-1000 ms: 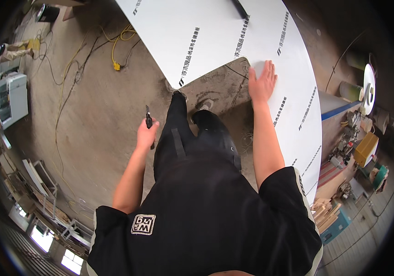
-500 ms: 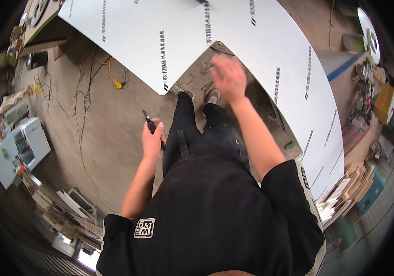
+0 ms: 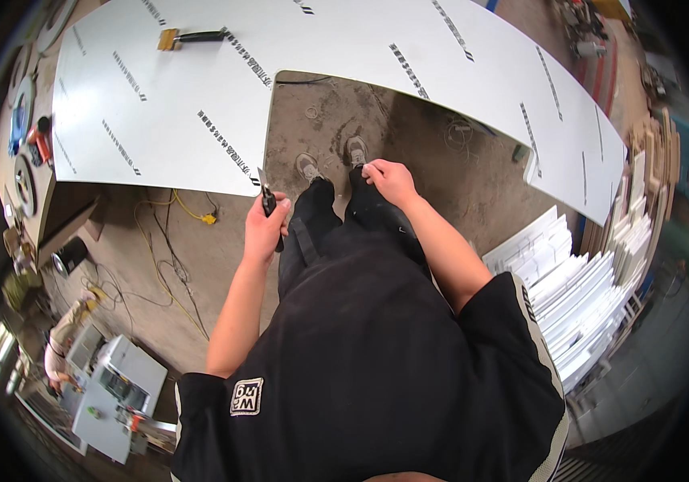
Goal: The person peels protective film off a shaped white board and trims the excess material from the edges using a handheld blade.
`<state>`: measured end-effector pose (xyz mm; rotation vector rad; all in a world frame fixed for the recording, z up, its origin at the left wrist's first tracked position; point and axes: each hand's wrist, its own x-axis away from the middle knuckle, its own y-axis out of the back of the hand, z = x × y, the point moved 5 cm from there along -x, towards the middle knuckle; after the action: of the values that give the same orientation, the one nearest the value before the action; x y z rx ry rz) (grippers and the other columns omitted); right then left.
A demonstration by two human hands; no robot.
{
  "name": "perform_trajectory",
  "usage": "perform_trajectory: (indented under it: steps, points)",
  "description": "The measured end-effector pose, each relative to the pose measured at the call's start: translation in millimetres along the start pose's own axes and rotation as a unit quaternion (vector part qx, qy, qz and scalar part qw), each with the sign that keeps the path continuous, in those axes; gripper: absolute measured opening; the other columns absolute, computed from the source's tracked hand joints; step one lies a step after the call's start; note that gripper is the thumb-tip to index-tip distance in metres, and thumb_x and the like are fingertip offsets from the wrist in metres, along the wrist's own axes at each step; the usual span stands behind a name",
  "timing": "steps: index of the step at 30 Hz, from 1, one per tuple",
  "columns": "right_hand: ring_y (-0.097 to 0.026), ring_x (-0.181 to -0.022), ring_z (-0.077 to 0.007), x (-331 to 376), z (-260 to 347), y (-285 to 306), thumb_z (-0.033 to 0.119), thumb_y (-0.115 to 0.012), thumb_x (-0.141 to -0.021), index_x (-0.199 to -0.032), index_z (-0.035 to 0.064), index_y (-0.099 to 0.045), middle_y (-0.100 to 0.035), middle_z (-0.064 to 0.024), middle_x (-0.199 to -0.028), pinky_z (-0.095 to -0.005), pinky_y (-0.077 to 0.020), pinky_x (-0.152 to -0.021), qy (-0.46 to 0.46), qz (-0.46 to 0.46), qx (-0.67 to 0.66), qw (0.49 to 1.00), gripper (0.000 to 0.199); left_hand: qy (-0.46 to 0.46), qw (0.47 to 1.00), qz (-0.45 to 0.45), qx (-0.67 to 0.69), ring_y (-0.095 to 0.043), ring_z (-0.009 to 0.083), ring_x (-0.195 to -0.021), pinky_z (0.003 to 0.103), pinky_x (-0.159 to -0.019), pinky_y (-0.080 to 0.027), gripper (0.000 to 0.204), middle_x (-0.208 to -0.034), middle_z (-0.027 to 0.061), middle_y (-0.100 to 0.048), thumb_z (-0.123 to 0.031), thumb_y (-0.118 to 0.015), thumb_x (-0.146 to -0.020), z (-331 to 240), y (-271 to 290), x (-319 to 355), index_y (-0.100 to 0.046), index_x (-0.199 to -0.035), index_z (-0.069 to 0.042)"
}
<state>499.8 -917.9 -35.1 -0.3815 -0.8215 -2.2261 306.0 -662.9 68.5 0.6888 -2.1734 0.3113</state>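
Gripping one utility knife (image 3: 266,199), left hand (image 3: 265,231)

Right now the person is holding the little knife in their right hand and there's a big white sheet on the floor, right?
Not quite. The head view shows the utility knife in the left hand, not the right. The right hand is bare, down near the knees. The big white sheet does lie on the floor, with a brush resting on it.

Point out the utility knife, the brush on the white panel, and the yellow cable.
utility knife (image 3: 267,201), head view, on the dark handle above the left hand's fingers.
brush (image 3: 192,37), head view, on its black handle.
yellow cable (image 3: 188,213), head view, near its plug.
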Motion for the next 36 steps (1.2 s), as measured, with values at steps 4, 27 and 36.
perform_trajectory:
  steps: [4, 27, 36]
  points:
    - [-0.066, -0.067, -0.0114, 0, -14, 28, 0.028, -0.066, -0.106, -0.097, 0.0014, -0.071, -0.074, -0.0052, -0.082, -0.0290, -0.0528, -0.064, -0.065, -0.182, -0.289, 0.938, 0.028, -0.016, 1.000, 0.008, 0.018, -0.054, 0.0065, -0.063, 0.024, -0.057, -0.048, 0.023, -0.081, -0.0013, -0.059, -0.016, -0.071, -0.102, -11, 1, -8, -0.064, -0.116, 0.000]
    - [-0.071, -0.070, -0.0143, -202, 156, -100, 0.058, -0.064, -0.100, -0.082, 0.0114, -0.080, -0.074, 0.0005, -0.067, -0.0344, -0.0539, -0.075, -0.122, -0.243, -0.242, 0.932, 0.053, 0.062, 0.998, -0.024, 0.000, -0.055, 0.0101, -0.063, 0.026, -0.060, -0.049, 0.021, -0.080, 0.0000, -0.057, -0.013, -0.069, -0.103, 21, 43, 6, -0.061, -0.119, -0.002]
    - [-0.062, -0.059, -0.0086, -149, 91, -21, 0.040, -0.071, -0.103, -0.086, -0.0020, -0.076, -0.073, -0.0062, -0.071, -0.0273, -0.0503, -0.059, -0.122, -0.256, -0.465, 0.839, 0.045, 0.052, 0.996, 0.003, -0.076, -0.053, 0.0091, -0.064, 0.026, -0.058, -0.048, 0.022, -0.080, -0.0004, -0.056, -0.015, -0.069, -0.103, 5, -9, -3, -0.061, -0.118, -0.001]
